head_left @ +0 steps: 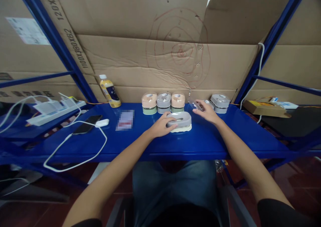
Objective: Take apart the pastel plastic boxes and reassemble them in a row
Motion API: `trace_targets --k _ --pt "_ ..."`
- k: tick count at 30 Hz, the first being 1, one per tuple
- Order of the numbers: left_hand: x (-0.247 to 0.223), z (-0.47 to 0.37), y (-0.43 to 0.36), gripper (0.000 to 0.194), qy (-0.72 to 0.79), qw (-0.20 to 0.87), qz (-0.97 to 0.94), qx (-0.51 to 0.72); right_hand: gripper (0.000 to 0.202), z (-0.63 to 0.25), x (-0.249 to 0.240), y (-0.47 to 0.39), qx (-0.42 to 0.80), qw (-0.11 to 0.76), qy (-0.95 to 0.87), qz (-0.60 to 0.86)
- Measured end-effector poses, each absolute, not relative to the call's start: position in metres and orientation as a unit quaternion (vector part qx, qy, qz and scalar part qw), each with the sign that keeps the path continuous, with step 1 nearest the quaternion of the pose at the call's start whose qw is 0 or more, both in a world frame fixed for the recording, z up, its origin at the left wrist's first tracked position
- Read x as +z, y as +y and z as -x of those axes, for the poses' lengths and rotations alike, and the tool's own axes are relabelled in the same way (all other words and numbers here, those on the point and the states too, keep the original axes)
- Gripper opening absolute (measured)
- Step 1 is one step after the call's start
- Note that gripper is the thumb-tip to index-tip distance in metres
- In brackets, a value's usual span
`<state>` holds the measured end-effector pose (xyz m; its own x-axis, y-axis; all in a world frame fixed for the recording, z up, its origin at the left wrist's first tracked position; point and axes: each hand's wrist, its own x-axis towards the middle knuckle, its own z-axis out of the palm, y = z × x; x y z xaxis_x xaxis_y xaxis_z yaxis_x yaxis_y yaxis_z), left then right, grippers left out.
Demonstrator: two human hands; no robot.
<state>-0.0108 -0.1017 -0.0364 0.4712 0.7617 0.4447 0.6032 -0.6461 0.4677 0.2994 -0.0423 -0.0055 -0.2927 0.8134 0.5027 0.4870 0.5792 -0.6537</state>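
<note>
My left hand [162, 125] grips the left end of a grey oval container [186, 119], with its fingers curled over the rim. Under the container lies a cream-coloured piece with a wavy edge [184, 129]. A small oblong piece shows in the middle of the container, too small to make out. To the right, my right hand [207, 112] is raised a little above the shelf and pinches a clear plastic lid [193, 104]. Behind that hand, a further pale item [207, 102] is partly hidden.
Several lidded boxes stand along the back: a peach-and-green box [149, 103], a grey box [164, 102], a second peach-and-green box [178, 101] and grey stacked pieces [220, 103]. At left are a yellow bottle [110, 91], a phone [87, 124], white cable and a power strip [55, 111].
</note>
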Motion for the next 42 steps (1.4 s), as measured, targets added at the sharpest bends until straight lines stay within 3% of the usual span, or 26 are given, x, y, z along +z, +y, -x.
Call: trace_targets --k 3,8,12,28,39,42 --pt "-0.039 0.006 -0.104 0.041 0.384 0.136 -0.864 0.297 0.078 -0.295 -0.001 -0.050 0.182 0.375 -0.837 0.354" --pt "-0.048 0.002 -0.096 0.095 0.388 0.183 -0.834 0.347 0.080 -0.272 -0.003 -0.060 0.148 0.296 -0.902 0.277" --pt "-0.053 0.000 -0.090 0.118 0.374 0.241 -0.816 0.368 0.084 -0.252 -0.010 -0.065 0.130 0.274 -0.918 0.255" --pt "-0.054 0.003 -0.087 0.117 0.387 0.248 -0.817 0.349 0.088 -0.249 -0.024 -0.060 0.124 0.241 -0.924 0.269" --pt "-0.049 0.012 -0.085 0.102 0.383 0.239 -0.823 0.344 0.099 -0.254 -0.014 -0.068 0.135 0.191 -0.934 0.269" --pt "-0.054 0.014 -0.082 0.096 0.393 0.227 -0.822 0.344 0.100 -0.262 -0.005 -0.079 0.104 0.156 -0.921 0.343"
